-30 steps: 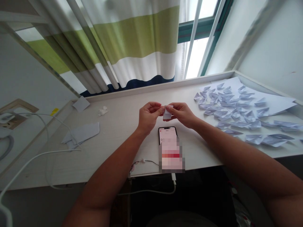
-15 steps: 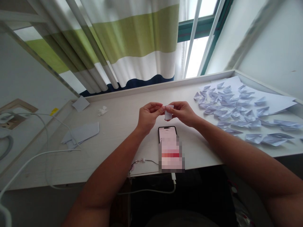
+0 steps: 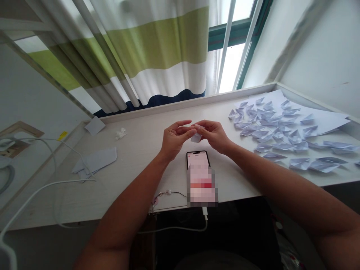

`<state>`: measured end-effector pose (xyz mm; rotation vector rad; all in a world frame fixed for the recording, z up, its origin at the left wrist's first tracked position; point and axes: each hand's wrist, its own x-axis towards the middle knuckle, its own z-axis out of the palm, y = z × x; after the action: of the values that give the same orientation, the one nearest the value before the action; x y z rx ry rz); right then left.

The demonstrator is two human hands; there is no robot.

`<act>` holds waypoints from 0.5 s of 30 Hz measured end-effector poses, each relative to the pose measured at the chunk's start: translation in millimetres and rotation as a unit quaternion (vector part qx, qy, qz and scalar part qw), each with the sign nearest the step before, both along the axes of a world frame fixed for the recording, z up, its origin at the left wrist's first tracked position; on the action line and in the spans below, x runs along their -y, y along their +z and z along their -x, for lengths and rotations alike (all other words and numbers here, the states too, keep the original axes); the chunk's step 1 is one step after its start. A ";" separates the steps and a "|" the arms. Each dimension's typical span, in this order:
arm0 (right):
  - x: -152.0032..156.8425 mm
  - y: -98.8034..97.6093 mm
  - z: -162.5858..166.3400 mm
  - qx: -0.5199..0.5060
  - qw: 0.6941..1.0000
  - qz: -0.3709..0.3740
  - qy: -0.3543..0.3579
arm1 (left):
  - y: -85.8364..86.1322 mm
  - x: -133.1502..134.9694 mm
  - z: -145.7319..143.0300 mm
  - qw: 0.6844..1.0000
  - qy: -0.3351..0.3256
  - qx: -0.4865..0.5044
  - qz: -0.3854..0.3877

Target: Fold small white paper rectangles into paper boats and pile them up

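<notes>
A small folded piece of white paper [image 3: 196, 138] is between my two hands, above the middle of the desk. My right hand [image 3: 215, 135] pinches it between thumb and fingers. From the other side my left hand [image 3: 173, 139] has its thumb and fingers closed at the paper's upper left edge, the index finger stretched out above. The fingers partly cover the paper, so its exact fold is hidden. Just below my hands lies a phone [image 3: 197, 159] with its screen lit and partly blurred.
Several folded paper boats [image 3: 277, 122] and flat white sheets [image 3: 332, 114] spread over the right of the desk [image 3: 140, 150]. At left lie loose papers [image 3: 97, 161], a square sheet [image 3: 95, 126], crumpled paper [image 3: 120, 133] and a white cable [image 3: 42, 193]. A charging cable [image 3: 205, 213] runs from the phone.
The folded paper has tilted and sits lower and slightly left in my fingers. My left index finger has lifted away from it. The whole view has shifted slightly.
</notes>
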<state>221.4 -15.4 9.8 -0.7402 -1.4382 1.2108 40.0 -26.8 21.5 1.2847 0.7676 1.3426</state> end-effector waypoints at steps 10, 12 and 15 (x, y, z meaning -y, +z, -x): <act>2.3 2.5 -1.8 0.109 0.983 -0.110 -0.103 | -4.8 1.1 -4.1 0.998 0.039 -0.045 -0.005; 2.9 4.4 -3.2 0.121 0.980 -0.118 -0.107 | -5.2 1.0 -4.5 0.998 0.045 -0.049 -0.017; 1.3 3.7 -3.6 0.111 0.980 -0.126 -0.105 | -6.7 -0.5 -4.5 0.997 0.050 -0.059 -0.026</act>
<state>225.0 -16.7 13.6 -0.8452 -1.6142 0.7850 44.5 -26.3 14.9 1.3922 0.8935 1.3826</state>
